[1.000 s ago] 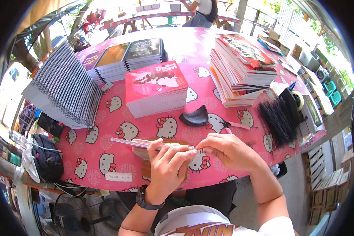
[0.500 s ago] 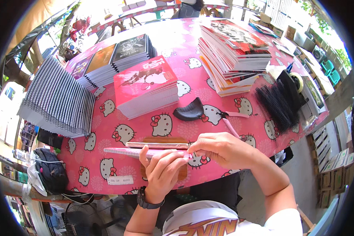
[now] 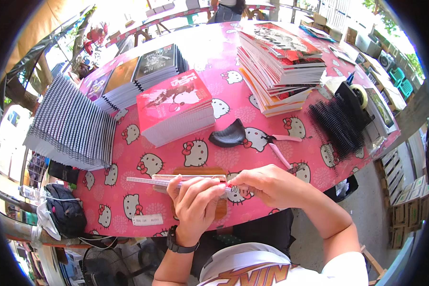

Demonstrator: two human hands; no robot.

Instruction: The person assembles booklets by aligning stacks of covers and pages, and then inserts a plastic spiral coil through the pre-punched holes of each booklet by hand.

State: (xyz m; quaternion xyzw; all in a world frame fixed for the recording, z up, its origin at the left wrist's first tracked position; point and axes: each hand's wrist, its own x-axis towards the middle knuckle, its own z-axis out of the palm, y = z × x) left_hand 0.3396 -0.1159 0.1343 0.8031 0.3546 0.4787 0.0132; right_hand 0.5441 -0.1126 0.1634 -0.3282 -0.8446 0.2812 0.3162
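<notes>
My left hand [image 3: 195,200], with a dark watch on its wrist, is closed round a thin book [image 3: 148,181] held edge-on, its pages showing as a narrow strip. The book is over a brown wooden board [image 3: 219,209] near the table's front edge. At the book's right end, my right hand [image 3: 271,185] has its thumb and fingers pinched together; what they grip is hidden. A short dark spiral coil [image 3: 298,168] shows just beyond the right hand. Pink-handled pliers [image 3: 280,155] lie behind that hand, beside a curved black piece [image 3: 229,134].
A red-covered book stack [image 3: 176,105] stands behind the board. Spiral-bound books [image 3: 71,124] rise at left, with more stacks [image 3: 152,66] behind. A tall pile [image 3: 281,71] stands far right, near loose black coils [image 3: 336,124] and a tape dispenser [image 3: 357,100]. A person [image 3: 228,12] stands beyond.
The book has tilted, so less of its pink face shows. My right hand has shifted slightly at the book's right end; my left hand keeps its hold.
</notes>
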